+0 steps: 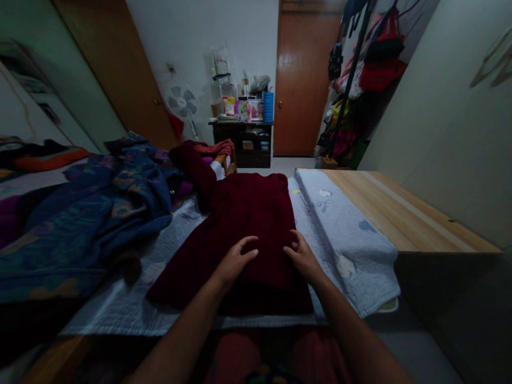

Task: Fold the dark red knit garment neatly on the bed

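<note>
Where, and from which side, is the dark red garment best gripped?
Probably at the right edge of the garment, coming from the right: this edge lies fairly straight over the pale sheet, and the right hand is close.

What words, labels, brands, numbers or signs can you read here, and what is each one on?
None can be read.
Yellow-and-red packet on the dark cabinet: any print is too small and blurred.
Maroon long-sleeved top: no lettering shows.
Pale quilted bedspread: motifs, no readable words.
</note>
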`<state>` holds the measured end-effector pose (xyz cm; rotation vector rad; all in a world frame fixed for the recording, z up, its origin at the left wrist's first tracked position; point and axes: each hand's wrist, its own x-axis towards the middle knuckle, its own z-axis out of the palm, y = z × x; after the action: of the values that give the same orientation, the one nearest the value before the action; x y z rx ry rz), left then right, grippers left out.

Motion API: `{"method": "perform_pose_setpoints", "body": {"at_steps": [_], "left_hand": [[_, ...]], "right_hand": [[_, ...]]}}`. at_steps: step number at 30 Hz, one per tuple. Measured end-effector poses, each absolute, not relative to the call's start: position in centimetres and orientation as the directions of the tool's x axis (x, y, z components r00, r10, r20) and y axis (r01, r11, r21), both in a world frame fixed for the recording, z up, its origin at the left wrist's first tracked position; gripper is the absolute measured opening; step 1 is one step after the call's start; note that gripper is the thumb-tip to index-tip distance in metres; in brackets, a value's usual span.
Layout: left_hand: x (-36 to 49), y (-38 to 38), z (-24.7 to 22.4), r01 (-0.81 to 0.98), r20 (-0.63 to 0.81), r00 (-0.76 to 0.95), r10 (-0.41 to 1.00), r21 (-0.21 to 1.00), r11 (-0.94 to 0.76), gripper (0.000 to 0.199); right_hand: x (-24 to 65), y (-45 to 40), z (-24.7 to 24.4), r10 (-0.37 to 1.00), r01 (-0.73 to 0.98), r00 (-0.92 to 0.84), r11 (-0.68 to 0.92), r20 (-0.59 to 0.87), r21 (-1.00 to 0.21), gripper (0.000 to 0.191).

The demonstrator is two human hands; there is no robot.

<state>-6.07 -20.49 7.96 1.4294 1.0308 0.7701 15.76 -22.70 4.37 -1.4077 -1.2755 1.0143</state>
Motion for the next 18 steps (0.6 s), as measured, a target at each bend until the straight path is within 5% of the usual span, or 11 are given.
{"method": "perform_pose_setpoints", "body": {"at_steps": [3, 6, 10, 12, 15, 18], "left_hand": [[-5.7, -20.8, 8.2, 0.176, -0.11, 0.45, 0.886, 0.984, 0.033, 0.044], [-5.8, -21.1, 7.5, 0.393, -0.101, 0.513, 0.852, 0.91, -0.129, 0.041], [-5.9, -21.6, 7.4, 0.683, -0.067, 0.533, 0.844, 0.623, -0.382, 0.044], [-5.6, -21.5, 7.8, 0.76, 0.064, 0.5, 0.864, 0.444, -0.474, 0.046], [-4.5, -20.8, 8.1, 0.735, 0.25, 0.569, 0.784, 0.272, -0.621, 0.049], [-3.6, -20.0, 7.7, 0.612, 0.185, 0.722, 0.667, 0.279, -0.74, 0.053]], "right_hand": [[16.4, -23.1, 4.8, 0.989, 0.208, 0.142, 0.009, 0.039, -0.978, 0.053], [17.3, -23.7, 4.1, 0.982, 0.385, 0.182, -0.017, 0.058, -0.923, 0.051], [18.2, -24.2, 3.1, 0.98, 0.596, 0.184, -0.046, 0.08, -0.802, 0.051], [18.4, -24.0, 3.2, 0.983, 0.644, 0.167, -0.052, 0.074, -0.763, 0.051], [18.7, -22.8, 3.8, 0.983, 0.693, 0.153, -0.033, 0.102, -0.72, 0.047], [18.8, -20.5, 4.2, 0.974, 0.697, 0.18, -0.03, 0.134, -0.717, 0.041]]}}
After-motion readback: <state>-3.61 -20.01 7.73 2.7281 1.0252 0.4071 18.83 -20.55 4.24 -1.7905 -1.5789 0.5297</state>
